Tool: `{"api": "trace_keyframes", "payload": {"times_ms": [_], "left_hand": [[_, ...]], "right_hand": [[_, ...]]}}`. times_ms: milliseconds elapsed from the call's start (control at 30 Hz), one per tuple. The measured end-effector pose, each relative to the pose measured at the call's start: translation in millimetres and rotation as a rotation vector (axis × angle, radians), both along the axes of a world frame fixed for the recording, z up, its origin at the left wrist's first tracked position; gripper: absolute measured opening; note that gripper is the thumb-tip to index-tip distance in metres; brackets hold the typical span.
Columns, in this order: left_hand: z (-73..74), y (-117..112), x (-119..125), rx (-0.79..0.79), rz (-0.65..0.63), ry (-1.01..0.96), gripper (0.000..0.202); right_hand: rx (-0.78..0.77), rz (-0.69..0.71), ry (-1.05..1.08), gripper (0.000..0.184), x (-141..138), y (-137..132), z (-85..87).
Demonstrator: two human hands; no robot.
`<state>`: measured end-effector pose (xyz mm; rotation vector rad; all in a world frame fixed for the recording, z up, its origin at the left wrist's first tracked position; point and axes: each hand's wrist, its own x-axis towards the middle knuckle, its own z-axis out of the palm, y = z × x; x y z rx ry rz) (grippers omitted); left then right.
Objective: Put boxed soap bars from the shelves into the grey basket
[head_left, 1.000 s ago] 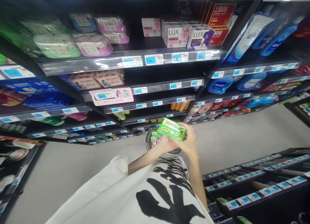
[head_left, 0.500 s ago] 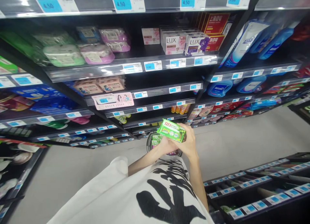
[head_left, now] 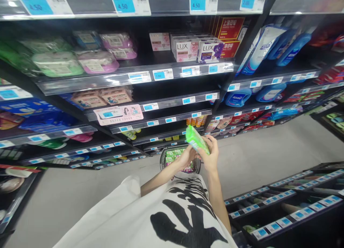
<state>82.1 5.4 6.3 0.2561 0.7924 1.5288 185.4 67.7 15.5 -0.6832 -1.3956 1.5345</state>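
Observation:
A green packet of soap, with white lettering, is tilted in front of my chest, its narrow end facing up. My right hand grips its right side, thumb on the near face and fingers behind. At the lower left end of the packet, my left hand is closed against it; some of its fingers are hidden. Below my hands, a dark shopping basket stands on the floor, holding several green packs and some purple ones.
Shelves ahead carry LUX soap boxes, soaps in plastic boxes, pink wrapped packs and blue bottles. Orange-capped bottles stand on a low shelf just beyond the packet. Another shelf unit is at the lower right.
The packet has turned from lying broad face up to a steep tilt, showing its edge. My left hand has shifted slightly up and right. More of the basket shows; the view has shifted a little.

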Motion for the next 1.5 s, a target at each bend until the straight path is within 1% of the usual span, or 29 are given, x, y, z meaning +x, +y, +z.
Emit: {"api": "trace_keyframes", "payload": {"times_ms": [100,167,200,267,333,400,467,633,700,733,767,800,867,900,933,967,1033,1100,1200,1300,1433,1500], "left_hand": [[3.7,-5,-4,0.040,-0.065,0.254,0.054],[8.6,-8,-6,0.064,-0.045,0.338,0.059],[11.1,-10,-7,0.071,-0.030,0.360,0.058],[15.5,-12,-8,0.079,-0.003,0.379,0.055],[18.0,-12,-8,0.086,0.007,0.387,0.053],[18.7,-13,-8,0.089,0.011,0.404,0.052],[18.4,-14,-10,0.085,0.021,0.406,0.049],[19.5,-17,-15,0.067,0.060,0.333,0.040],[21.7,-18,-20,0.067,0.060,0.294,0.038],[22.9,-19,-22,0.070,0.052,0.272,0.039],[24.2,-20,-25,0.074,0.041,0.246,0.042],[25.4,-21,-29,0.079,0.027,0.217,0.046],[26.7,-23,-36,0.097,0.003,0.154,0.056],[26.7,-23,-39,0.107,-0.001,0.128,0.060],[26.3,-23,-42,0.117,-0.003,0.112,0.064],[25.5,-23,-45,0.126,-0.004,0.110,0.068],[23.9,-22,-48,0.138,-0.001,0.147,0.072],[23.9,-20,-50,0.138,0.001,0.207,0.072],[28.1,-19,-51,0.100,-0.029,0.309,0.072],[30.8,-18,-55,0.039,-0.105,0.427,0.071],[21.9,-14,-63,-0.067,-0.136,0.503,0.062],[16.6,-10,-69,-0.121,-0.137,0.528,0.061]], "right_hand": [[-0.454,0.113,0.183,0.062,7,9,7.3],[-0.681,0.208,0.319,0.059,13,14,14.1],[-0.760,0.248,0.383,0.054,15,16,16.9],[-0.868,0.296,0.489,0.044,18,17,20.2],[-0.943,0.314,0.547,0.037,18,17,20.8],[-0.988,0.311,0.566,0.035,16,16,20.5],[-0.996,0.307,0.558,0.035,14,15,21.3],[-0.910,0.284,0.418,0.045,11,12,25.0],[-0.835,0.221,0.329,0.056,9,9,22.4],[-0.766,0.164,0.277,0.060,8,7,20.0],[-0.663,0.084,0.220,0.063,8,5,17.2],[-0.524,-0.013,0.155,0.065,8,3,14.3],[-0.184,-0.199,0.020,0.072,9,-1,9.2],[-0.017,-0.264,-0.040,0.077,10,-3,7.5],[0.128,-0.302,-0.087,0.080,12,-3,6.4],[0.236,-0.319,-0.120,0.080,14,-4,5.8],[0.348,-0.312,-0.140,0.079,19,-2,5.9],[0.371,-0.266,-0.129,0.085,24,1,6.8],[0.346,-0.119,-0.120,0.092,32,4,8.2],[0.274,-0.003,-0.146,0.085,35,2,9.2],[0.182,0.013,-0.118,0.074,31,-6,10.1],[0.124,0.010,-0.088,0.074,30,-8,7.9]]}}
